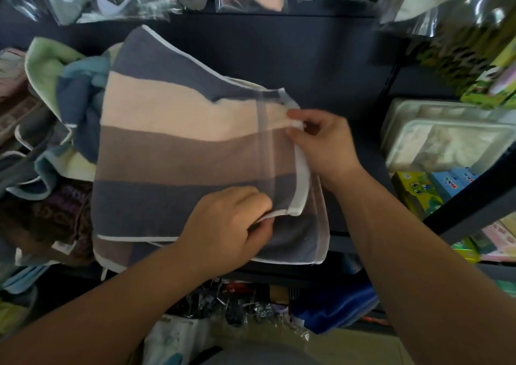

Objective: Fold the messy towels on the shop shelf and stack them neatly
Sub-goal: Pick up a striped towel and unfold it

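While a striped towel (pixel 178 141) lies on the dark shop shelf (pixel 321 66), a person works its right-hand side with both hands. Banded in grey, peach and brown, the towel runs lengthwise away from the person, its far end leaning left and its stripes crossing from side to side; its near end reaches the shelf's front edge. The left hand (pixel 223 230) comes in from the lower left, back upward and fingers curled, its grip pinching the near corner of the upper layer's white hem (pixel 301 175). The right hand (pixel 326 144) reaches in from the lower right with the wrist bent, its grip pressed together on the same hem farther along the edge. A heap of unfolded towels (pixel 55 91) crowds the shelf at left, touching the striped towel's side. Pale plastic trays (pixel 446 141) sit on the neighbouring shelf at right, well apart.
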Motion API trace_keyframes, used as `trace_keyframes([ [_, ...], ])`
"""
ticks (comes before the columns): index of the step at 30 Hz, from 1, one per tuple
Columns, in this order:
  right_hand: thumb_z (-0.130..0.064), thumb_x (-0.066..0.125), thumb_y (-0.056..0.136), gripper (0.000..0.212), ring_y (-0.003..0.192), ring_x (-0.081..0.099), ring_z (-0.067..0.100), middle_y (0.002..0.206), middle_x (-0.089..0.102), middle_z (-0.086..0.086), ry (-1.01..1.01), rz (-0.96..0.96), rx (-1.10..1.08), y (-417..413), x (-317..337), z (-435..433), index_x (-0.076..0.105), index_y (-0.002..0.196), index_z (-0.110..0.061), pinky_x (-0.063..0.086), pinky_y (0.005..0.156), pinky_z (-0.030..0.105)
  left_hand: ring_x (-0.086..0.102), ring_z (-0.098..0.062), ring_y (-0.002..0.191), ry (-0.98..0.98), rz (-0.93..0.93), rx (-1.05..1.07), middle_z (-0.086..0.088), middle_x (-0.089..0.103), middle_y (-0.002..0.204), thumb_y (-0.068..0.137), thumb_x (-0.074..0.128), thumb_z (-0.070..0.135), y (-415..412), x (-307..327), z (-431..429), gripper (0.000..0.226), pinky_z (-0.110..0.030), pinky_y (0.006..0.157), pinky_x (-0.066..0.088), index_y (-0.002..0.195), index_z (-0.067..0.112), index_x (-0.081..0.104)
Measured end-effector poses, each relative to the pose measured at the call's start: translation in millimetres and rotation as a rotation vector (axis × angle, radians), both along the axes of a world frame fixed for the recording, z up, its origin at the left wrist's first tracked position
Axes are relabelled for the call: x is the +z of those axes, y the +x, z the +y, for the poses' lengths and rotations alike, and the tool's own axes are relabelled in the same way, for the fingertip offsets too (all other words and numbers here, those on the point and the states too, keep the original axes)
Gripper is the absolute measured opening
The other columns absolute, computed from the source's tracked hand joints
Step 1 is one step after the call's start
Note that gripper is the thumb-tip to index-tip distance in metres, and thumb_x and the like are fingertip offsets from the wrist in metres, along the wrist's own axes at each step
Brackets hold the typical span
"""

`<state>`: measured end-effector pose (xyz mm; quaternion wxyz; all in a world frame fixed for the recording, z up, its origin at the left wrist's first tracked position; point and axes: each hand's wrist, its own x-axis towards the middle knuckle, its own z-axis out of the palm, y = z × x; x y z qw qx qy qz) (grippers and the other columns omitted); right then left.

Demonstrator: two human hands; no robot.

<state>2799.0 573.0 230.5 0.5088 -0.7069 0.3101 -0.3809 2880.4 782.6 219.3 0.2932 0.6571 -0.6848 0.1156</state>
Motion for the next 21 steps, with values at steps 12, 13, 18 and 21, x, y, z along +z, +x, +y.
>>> trace_keyframes([
  [12, -0.020, 0.072, 0.087, 0.041, 0.105, 0.058, 0.012, 0.125, 0.062, 0.002, -0.121, 0.612, -0.023, -51, -40, 6, 0.067, 0.127, -0.018, 0.040, 0.084, 0.018, 0.060, -0.016, 0.074, 0.464, -0.066, -0.179, 0.006, 0.063, 0.083, 0.089, 0.053, 0.057, -19, -40, -17, 0.035, -0.032, 0.061, 0.049, 0.088, 0.023, 0.065],
  [13, -0.023, 0.073, 0.086, 0.043, 0.109, 0.058, 0.014, 0.128, 0.058, 0.003, -0.135, 0.634, -0.008, -50, -39, 6, 0.065, 0.129, -0.019, 0.040, 0.086, 0.019, 0.060, -0.013, 0.074, 0.463, -0.023, -0.177, 0.007, 0.063, 0.085, 0.086, 0.053, 0.066, -17, -35, -15, 0.045, -0.031, 0.062, 0.050, 0.091, 0.024, 0.066],
  [18, -0.047, 0.066, 0.087, 0.060, 0.124, 0.047, 0.032, 0.138, 0.042, 0.005, -0.442, 0.875, -0.071, -42, -27, 14, 0.052, 0.142, -0.026, 0.045, 0.102, 0.044, 0.060, -0.021, 0.076, 0.092, 0.080, 0.115, 0.001, 0.063, 0.086, 0.092, 0.053, 0.057, 18, -7, -8, 0.041, -0.037, 0.066, 0.051, 0.093, 0.018, 0.069],
  [21, -0.061, 0.048, 0.094, 0.062, 0.146, 0.027, 0.032, 0.161, 0.026, 0.003, -0.587, 0.911, 0.042, -24, -24, 22, 0.037, 0.150, -0.037, 0.027, 0.117, 0.052, 0.058, -0.032, 0.095, -0.081, -0.023, 0.382, -0.009, 0.064, 0.102, 0.086, 0.059, 0.050, 67, 21, -6, 0.043, -0.042, 0.081, 0.047, 0.102, 0.012, 0.070],
])
